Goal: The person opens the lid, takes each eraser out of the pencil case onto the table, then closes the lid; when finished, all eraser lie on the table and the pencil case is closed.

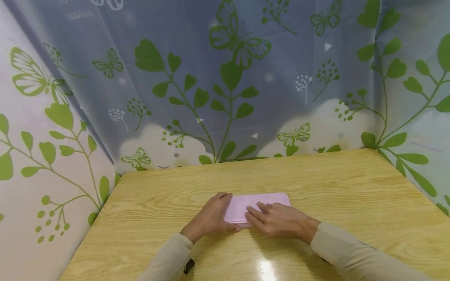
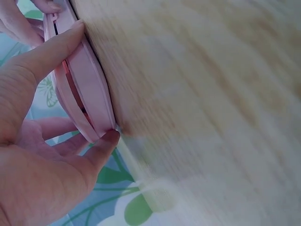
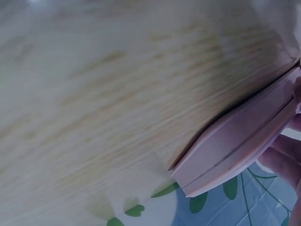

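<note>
Pink case [image 1: 242, 202]: left end gripped by left hand [image 1: 213, 215], near edge by right hand [image 1: 281, 221].

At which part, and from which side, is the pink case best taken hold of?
Probably the short left end, from the left: the pink case lies flat on the table, its length running left to right. In the left wrist view, a gap shows between lid and base, so pressing both together seems safer.
</note>
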The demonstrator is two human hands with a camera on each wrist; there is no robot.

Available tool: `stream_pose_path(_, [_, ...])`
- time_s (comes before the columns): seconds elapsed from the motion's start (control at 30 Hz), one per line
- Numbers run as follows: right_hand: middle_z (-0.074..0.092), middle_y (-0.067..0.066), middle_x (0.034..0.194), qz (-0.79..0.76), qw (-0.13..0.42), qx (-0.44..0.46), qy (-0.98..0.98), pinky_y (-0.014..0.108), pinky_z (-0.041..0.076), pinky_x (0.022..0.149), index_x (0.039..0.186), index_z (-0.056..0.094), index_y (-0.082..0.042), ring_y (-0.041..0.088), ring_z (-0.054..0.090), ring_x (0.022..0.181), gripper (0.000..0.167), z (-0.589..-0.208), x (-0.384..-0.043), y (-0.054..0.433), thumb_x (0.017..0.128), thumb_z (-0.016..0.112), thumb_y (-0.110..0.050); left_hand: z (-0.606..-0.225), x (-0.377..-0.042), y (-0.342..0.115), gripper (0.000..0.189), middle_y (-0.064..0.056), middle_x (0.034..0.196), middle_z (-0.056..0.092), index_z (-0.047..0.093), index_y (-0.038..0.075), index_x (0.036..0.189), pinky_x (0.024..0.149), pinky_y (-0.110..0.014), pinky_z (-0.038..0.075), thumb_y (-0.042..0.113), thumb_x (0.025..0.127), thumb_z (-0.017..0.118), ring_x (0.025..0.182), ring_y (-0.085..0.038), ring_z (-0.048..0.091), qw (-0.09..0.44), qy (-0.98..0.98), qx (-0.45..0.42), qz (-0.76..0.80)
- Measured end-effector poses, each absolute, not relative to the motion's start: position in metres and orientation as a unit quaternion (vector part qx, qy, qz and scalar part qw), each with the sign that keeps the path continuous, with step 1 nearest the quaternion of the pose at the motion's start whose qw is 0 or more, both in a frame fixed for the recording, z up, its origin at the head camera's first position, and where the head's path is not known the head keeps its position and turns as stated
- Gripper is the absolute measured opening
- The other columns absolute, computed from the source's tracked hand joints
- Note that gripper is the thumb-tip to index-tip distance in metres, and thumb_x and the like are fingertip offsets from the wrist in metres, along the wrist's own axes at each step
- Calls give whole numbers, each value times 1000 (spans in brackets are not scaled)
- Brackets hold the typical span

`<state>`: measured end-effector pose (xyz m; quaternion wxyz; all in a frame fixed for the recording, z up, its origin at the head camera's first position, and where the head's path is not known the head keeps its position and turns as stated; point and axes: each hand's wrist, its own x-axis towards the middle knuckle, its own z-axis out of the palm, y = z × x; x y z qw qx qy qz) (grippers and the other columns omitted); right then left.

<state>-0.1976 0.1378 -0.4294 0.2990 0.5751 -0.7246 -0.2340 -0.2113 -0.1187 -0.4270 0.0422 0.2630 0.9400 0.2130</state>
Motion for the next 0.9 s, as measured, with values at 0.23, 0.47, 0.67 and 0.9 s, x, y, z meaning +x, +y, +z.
stream_pose_path(0.23, [68,8,128,-204,302,573,-734,27,61,71,132,62,-7,22,72,102,38,-431,-200,138,97,58,-21,-427,-210,-121,107,-28,153,40,37,-10,150,115,-50,36,42,75,91,140,-41,41,46,931,275,234])
stream_pose_path(0.47, [70,9,124,-170,304,570,-744,28,61,72,131,63,-5,20,72,101,39,-427,-200,141,113,29,-13,-422,-211,-125,103,-28,155,37,36,-11,150,116,-48,35,44,79,87,143,-39,37,64,926,279,247])
stream_pose_path(0.67, [71,10,122,-142,292,564,-759,29,61,70,127,66,-5,20,72,100,32,-422,-201,149,100,62,-23,-417,-211,-128,93,-28,154,39,39,-10,149,116,-48,36,42,86,82,141,-41,40,81,916,273,281])
stream_pose_path(0.9, [72,12,116,-76,298,558,-771,31,61,65,122,66,-3,22,73,97,57,-419,-202,167,113,12,-19,-416,-213,-133,86,-28,150,44,42,-12,147,110,-47,43,39,89,80,135,-36,48,88,897,283,328])
